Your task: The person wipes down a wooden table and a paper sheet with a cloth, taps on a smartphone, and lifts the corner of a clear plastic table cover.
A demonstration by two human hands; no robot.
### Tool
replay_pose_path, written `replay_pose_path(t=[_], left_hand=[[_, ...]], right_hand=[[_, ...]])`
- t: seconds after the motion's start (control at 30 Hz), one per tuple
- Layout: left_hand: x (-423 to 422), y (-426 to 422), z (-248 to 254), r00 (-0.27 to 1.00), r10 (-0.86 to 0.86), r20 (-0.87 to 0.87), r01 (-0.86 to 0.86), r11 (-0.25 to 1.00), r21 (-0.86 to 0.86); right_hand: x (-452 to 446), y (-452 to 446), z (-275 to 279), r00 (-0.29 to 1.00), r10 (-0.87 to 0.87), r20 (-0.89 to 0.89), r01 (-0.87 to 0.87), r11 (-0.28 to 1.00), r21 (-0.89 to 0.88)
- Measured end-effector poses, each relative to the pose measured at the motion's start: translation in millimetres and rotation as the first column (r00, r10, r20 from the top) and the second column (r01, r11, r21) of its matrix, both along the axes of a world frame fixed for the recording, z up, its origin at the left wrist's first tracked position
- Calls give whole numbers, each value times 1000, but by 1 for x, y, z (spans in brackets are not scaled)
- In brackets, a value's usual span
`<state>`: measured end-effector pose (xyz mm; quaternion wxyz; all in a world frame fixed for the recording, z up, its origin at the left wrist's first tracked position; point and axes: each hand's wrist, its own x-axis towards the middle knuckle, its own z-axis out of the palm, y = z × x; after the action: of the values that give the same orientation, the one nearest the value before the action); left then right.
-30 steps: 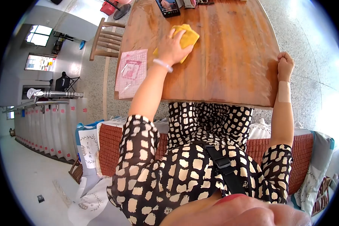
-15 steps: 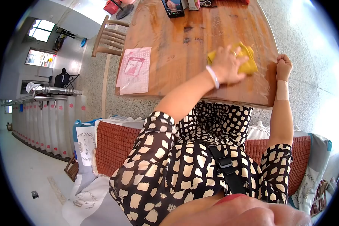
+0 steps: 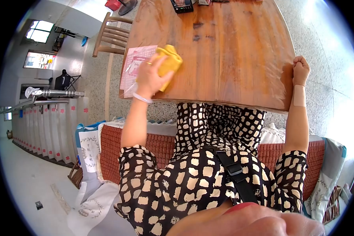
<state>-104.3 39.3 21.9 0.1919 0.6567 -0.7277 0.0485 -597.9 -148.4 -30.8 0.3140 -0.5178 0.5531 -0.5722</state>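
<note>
My left hand [image 3: 151, 76], blurred by motion, presses a bunched yellow cloth [image 3: 170, 65] onto the wooden table [image 3: 232, 51] near its left side. The cloth overlaps the right part of a pink gridded sheet [image 3: 129, 70], which lies at the table's left corner. A pale bracelet circles my left wrist. At the right edge of the table, my right hand [image 3: 301, 70] is closed in a fist against the edge. A beige patch covers its wrist.
Clear film with wrinkles covers the tabletop. A phone [image 3: 181, 5] stands at the far side, with small items beside it. A wooden chair [image 3: 113, 35] is left of the table. Behind me is a sofa with a reddish-brown woven mat [image 3: 113, 147].
My left hand has swept the yellow cloth leftward across the table, from the right part onto the pink sheet's edge. My right hand stays at the table edge.
</note>
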Motion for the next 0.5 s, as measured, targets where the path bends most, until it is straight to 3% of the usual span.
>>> replay_pose_path(t=[0.07, 0.17, 0.37, 0.5], left_hand=[[34, -13, -2, 993, 103, 56, -103, 995, -11], [88, -44, -19, 977, 210, -30, -211, 975, -64], [126, -101, -25, 864, 498, -71, -499, 867, 7], [146, -128, -32, 826, 562, 41, -563, 826, 29]], right_hand=[[3, 4, 5, 1000, -11, -4, 11, 1000, 5], [2, 5, 4, 1000, -16, 8, 16, 1000, 23], [4, 4, 6, 999, -39, 25, 38, 998, 57], [3, 2, 2, 1000, -26, 8, 26, 999, 26]])
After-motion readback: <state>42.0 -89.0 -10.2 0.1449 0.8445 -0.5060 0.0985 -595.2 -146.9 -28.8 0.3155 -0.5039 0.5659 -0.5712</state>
